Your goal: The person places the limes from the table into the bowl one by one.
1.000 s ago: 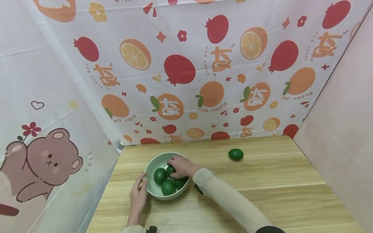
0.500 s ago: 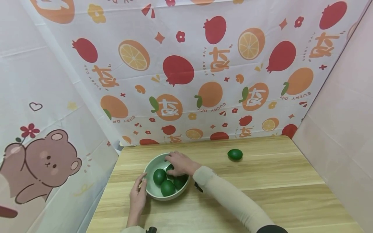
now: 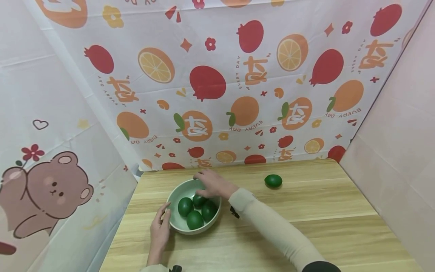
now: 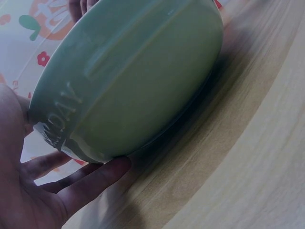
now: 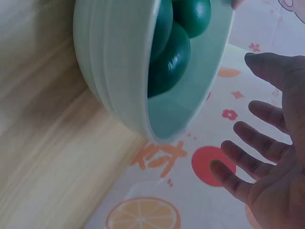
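A pale green bowl (image 3: pixel 176 223) stands at the left of the table, with several glossy dark green, lime-like fruits (image 3: pixel 195 220) inside. My left hand (image 3: pixel 159 230) holds the bowl's left side. In the left wrist view, its fingers (image 4: pixel 95 186) lie against the outer wall and the thumb side reaches behind the rim. Over the bowl's far right edge is my right hand (image 3: pixel 214 184). The right wrist view shows that hand (image 5: pixel 271 152) with fingers spread, apart from the bowl (image 5: pixel 119 67) and gripping nothing.
Another green fruit (image 3: pixel 273 181) lies alone toward the back right of the wooden table (image 3: pixel 306 211). A fruit-print cloth (image 3: pixel 238 94) hangs behind the table's back edge. Pale sheets flank both sides, the left one (image 3: pixel 51 196) printed with a bear.
My right hand has risen from the fruits toward the bowl's far right rim, letting go of one; more of the fruits show now. The left hand keeps its place on the bowl.
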A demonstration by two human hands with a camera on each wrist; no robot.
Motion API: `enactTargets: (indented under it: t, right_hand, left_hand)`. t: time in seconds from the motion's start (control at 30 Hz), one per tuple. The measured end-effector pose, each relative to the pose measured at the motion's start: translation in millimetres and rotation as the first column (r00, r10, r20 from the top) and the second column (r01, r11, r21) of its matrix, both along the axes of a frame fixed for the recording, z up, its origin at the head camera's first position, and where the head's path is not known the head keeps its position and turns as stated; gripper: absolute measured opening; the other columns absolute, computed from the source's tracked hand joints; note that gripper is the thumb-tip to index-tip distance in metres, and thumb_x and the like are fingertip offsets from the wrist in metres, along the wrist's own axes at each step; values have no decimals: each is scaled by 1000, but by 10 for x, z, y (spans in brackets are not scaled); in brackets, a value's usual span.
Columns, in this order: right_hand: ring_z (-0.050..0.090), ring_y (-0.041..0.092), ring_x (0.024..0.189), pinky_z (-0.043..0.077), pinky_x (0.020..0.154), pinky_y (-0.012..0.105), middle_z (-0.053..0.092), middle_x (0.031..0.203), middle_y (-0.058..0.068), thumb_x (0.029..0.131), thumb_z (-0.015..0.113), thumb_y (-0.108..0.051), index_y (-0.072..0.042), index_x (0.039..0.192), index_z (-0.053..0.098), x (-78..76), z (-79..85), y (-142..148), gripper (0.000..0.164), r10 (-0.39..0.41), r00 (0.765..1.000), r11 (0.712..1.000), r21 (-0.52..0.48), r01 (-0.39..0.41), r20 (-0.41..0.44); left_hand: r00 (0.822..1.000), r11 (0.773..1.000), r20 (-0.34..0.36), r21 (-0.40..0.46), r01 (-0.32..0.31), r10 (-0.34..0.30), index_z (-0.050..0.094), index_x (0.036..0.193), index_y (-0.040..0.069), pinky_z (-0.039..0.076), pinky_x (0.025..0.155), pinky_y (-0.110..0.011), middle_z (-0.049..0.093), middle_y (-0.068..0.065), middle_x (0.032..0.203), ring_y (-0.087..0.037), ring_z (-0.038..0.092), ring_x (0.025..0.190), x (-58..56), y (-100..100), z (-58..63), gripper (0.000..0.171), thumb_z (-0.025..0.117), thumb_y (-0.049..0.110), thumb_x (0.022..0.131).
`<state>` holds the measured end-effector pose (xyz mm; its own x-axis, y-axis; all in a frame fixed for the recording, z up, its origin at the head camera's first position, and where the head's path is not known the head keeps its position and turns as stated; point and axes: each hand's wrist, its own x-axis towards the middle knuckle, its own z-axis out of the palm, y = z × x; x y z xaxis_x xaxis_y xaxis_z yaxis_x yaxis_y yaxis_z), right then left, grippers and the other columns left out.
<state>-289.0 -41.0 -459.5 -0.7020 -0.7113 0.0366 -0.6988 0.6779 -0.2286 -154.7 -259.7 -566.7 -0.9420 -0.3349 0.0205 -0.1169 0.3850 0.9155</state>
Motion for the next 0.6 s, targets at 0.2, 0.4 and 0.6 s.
enactTargets:
  t: [0.2,0.4,0.6]
  right_hand:
    - [56,23,131,51,110,40,57,145,6,94,70,-43,-19,140,56,-67,60,128,54,-7,998,999,-31,5,-66]
    - [57,26,132,49,113,46,58,145,8,94,72,-40,-17,140,57,-117,79,293,54,-24,997,996,-87,18,-73]
    - [56,29,133,50,110,52,58,145,8,94,71,-41,-17,139,57,-182,83,538,53,-69,996,990,-127,61,-57]
  left_hand:
    - [1000,1000,5,-9,-5,5,48,150,21,55,92,-21,37,-17,163,-46,55,132,5,-7,4,47,37,42,110]
    - [1000,1000,8,-14,-5,6,47,151,20,48,85,-8,37,-17,163,-45,55,133,26,-4,2,48,36,43,110]
    - [1000,1000,-7,-3,-9,9,47,150,19,46,82,-7,38,-19,163,-46,57,130,38,22,-8,47,36,41,110]
